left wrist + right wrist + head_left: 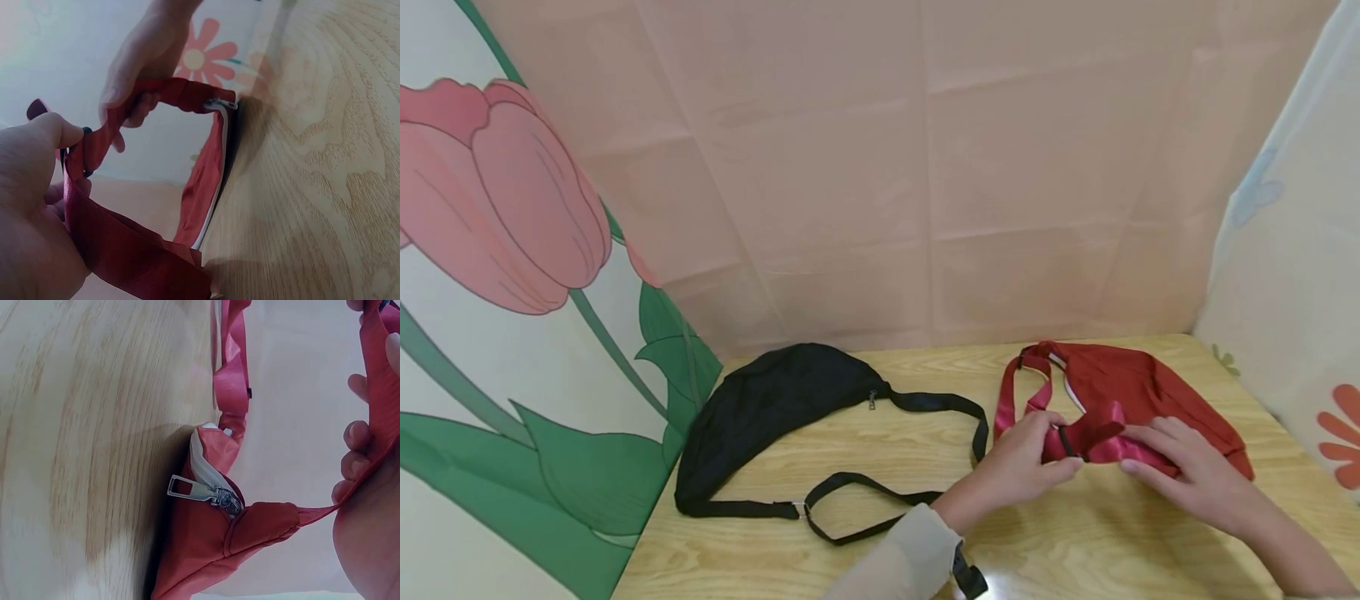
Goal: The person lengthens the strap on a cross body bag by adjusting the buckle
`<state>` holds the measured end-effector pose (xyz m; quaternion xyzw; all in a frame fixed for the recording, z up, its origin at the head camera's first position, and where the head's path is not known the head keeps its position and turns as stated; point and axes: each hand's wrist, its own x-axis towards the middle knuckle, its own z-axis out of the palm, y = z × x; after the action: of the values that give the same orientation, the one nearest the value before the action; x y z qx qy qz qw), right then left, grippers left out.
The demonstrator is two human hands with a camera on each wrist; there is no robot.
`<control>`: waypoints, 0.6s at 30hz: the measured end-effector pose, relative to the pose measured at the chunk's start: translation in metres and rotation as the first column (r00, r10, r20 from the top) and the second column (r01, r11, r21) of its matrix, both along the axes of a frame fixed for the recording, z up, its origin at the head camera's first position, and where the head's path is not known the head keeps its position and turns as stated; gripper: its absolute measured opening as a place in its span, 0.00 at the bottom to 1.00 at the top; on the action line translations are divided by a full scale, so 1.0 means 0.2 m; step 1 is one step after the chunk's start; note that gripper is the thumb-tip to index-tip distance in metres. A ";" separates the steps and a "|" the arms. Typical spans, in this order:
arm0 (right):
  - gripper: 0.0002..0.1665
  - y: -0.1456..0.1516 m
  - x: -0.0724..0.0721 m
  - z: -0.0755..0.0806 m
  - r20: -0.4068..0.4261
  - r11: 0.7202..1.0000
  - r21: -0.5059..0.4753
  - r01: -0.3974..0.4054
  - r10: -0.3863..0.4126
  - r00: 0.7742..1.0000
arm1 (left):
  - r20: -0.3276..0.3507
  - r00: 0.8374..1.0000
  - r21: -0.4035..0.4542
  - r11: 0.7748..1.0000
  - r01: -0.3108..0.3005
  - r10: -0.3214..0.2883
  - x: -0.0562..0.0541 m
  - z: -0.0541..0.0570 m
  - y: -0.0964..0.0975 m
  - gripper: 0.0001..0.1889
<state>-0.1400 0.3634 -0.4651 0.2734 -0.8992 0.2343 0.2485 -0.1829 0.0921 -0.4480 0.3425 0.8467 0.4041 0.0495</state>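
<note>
A red waist bag (1142,379) lies on the table at the right, its shiny red strap (1105,442) lifted in front of it. My left hand (1026,454) pinches that strap beside a black slider buckle (1064,440). A short way to the right, my right hand (1195,471) holds the strap with its fingers curled round it. From the left wrist, the strap and the bag's white-edged zipper (219,169) form an open loop above the tabletop. A metal zipper pull (192,489) hangs at the bag's end in the right wrist view.
To the left lies a black waist bag (782,412), its black strap (850,479) looped across the wooden table (700,558) toward my left forearm. A pink cloth backdrop (925,183) rises behind, with flower-printed panels (497,333) at both sides.
</note>
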 end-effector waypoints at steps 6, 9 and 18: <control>0.30 0.01 0.00 0.00 0.002 1.000 -0.001 0.005 -0.005 1.000 | 0.021 1.000 0.006 1.000 -0.002 0.002 0.00 0.01 -0.01 0.27; 0.30 0.02 0.01 0.00 0.009 1.000 0.001 0.020 -0.020 1.000 | 0.053 0.999 0.018 1.000 -0.003 0.002 0.00 0.01 -0.01 0.27; 0.31 0.04 0.00 -0.01 0.007 1.000 -0.002 0.018 -0.018 1.000 | 0.051 0.999 0.034 0.999 -0.007 0.005 0.00 0.00 -0.01 0.27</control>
<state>-0.1393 0.3706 -0.4666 0.2642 -0.9022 0.2341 0.2479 -0.1823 0.0891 -0.4475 0.3302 0.8393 0.4272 0.0641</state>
